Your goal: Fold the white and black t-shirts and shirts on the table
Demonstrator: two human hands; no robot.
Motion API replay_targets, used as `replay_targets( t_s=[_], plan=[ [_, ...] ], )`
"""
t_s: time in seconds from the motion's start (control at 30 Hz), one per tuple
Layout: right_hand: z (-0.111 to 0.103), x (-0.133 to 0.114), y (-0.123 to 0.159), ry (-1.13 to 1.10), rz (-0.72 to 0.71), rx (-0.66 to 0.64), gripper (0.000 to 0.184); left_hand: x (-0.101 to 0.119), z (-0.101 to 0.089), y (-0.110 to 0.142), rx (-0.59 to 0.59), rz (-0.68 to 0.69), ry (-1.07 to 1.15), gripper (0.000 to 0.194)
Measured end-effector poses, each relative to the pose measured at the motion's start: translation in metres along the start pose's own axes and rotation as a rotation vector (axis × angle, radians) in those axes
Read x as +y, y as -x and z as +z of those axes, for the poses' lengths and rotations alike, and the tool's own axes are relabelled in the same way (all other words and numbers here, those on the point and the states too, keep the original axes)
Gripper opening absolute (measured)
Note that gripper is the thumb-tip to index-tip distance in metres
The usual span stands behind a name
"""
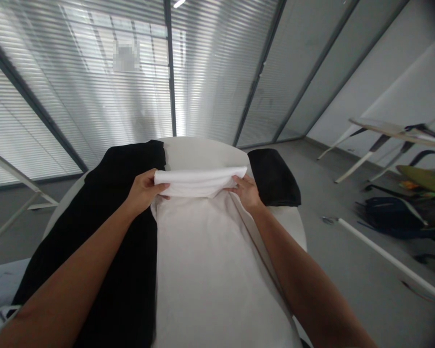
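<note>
— Where's my way through right now?
— Bare round white tabletop (pixel 203 154) straight past my left hand (pixel 143 192) and right hand (pixel 247 193)!
— What's blocking?
— Folded black cloth bundle (pixel 273 178) rightward, long black garment (pixel 119 241) leftward!

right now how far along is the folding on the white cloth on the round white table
Done: a dark, folded black cloth sits at the far right of the round white table. In hand: the left hand and right hand hold a doubled-over white fold. Left: the long white cloth lies flat and unfolded, beside a spread black cloth.
</note>
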State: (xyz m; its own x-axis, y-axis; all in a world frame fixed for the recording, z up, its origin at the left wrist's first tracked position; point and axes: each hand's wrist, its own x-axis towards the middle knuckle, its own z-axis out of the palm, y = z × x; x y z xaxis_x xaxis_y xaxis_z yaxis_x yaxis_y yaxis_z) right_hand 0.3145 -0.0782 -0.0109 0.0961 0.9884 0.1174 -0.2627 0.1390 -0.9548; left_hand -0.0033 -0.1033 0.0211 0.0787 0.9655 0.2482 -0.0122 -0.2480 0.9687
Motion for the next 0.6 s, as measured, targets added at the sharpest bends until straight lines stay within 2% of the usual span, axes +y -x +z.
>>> replay_targets(
  t_s=[0.13, 0.27, 0.4, 0.47, 0.57, 0.6],
  plan=[
    [-0.002, -0.001, -0.001, 0.012, 0.02, 0.012, 0.033, 0.003, -0.003, -0.002, -0.084, -0.109, 0.096, 0.027],
    [-0.007, 0.0, -0.002, 0.11, 0.036, -0.012, 0.022, 0.004, -0.007, -0.004, -0.114, -0.236, 0.207, 0.023],
    [-0.016, -0.002, -0.004, 0.287, 0.008, -0.03, 0.011, 0.011, -0.012, -0.002, -0.198, -0.282, 0.158, 0.024],
    [-0.021, -0.009, -0.003, 0.404, -0.024, -0.113, 0.01, 0.017, -0.016, 0.0, -0.286, -0.291, 0.059, 0.025],
    [-0.025, -0.023, 0.002, 0.545, -0.032, -0.322, 0.015, 0.024, -0.022, 0.003, -0.498, -0.325, -0.123, 0.027],
    [-0.026, -0.027, 0.004, 0.591, -0.033, -0.35, 0.017, 0.025, -0.024, 0.004, -0.561, -0.327, -0.173, 0.028]
  ],
)
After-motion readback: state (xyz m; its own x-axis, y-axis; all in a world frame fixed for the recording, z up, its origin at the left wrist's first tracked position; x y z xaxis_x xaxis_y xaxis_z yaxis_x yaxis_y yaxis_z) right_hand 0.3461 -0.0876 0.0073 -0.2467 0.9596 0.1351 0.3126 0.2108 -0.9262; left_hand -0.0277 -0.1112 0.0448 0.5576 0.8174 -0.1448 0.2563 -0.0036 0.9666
